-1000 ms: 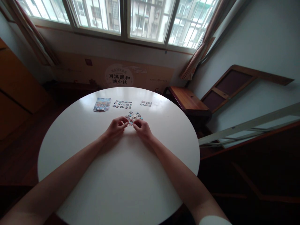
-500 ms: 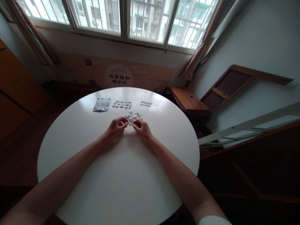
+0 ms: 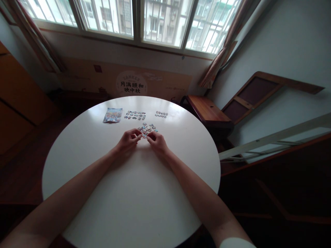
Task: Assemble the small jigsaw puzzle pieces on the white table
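A loose pile of small jigsaw puzzle pieces (image 3: 148, 129) lies on the white round table (image 3: 131, 193). My left hand (image 3: 128, 137) rests at the pile's near left edge, thumb and fingers pinched together. Facing it from the right, my right hand (image 3: 156, 140) is closed in a similar pinch at the near edge. Whatever sits between the fingertips of either hand is too small to make out. Behind the pile, one group of pieces (image 3: 135, 115) is laid out in rows, and a smaller group (image 3: 161, 114) lies to its right.
A picture packet (image 3: 112, 115) lies left of the rows on the table. Beyond the table's right edge stands a wooden stool or bench (image 3: 207, 108). A printed cardboard panel (image 3: 160, 81) leans below the barred window.
Both hands keep almost the same pose at the pile. The view has shifted very slightly; no piece has visibly moved.
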### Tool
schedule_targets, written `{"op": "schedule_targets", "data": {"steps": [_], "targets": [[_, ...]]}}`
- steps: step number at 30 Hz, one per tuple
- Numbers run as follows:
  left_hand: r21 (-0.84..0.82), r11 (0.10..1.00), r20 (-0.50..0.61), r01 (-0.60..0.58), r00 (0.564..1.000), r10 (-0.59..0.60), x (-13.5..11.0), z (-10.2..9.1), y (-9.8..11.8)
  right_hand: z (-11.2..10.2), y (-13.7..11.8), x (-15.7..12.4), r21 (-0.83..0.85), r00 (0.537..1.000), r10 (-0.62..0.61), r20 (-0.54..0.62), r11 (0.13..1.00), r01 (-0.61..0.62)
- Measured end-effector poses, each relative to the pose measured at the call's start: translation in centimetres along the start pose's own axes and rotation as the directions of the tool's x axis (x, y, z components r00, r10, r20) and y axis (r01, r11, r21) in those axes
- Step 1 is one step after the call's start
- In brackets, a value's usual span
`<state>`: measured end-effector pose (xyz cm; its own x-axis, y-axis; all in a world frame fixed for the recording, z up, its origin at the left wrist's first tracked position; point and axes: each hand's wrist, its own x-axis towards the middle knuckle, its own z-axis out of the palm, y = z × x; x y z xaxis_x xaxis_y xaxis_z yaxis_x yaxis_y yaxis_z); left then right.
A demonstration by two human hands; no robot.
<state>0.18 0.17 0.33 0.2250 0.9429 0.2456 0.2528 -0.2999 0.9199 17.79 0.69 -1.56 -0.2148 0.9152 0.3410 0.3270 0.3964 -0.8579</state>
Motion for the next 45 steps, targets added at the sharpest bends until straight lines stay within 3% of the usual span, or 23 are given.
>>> {"op": "schedule_targets", "data": {"steps": [45], "targets": [[-0.009,1.000,0.001,0.002,1.000,-0.002,-0.03,0.02,0.07,-0.01,-0.21,-0.04,-0.015,1.000,0.010,0.006,1.000,-0.010]]}}
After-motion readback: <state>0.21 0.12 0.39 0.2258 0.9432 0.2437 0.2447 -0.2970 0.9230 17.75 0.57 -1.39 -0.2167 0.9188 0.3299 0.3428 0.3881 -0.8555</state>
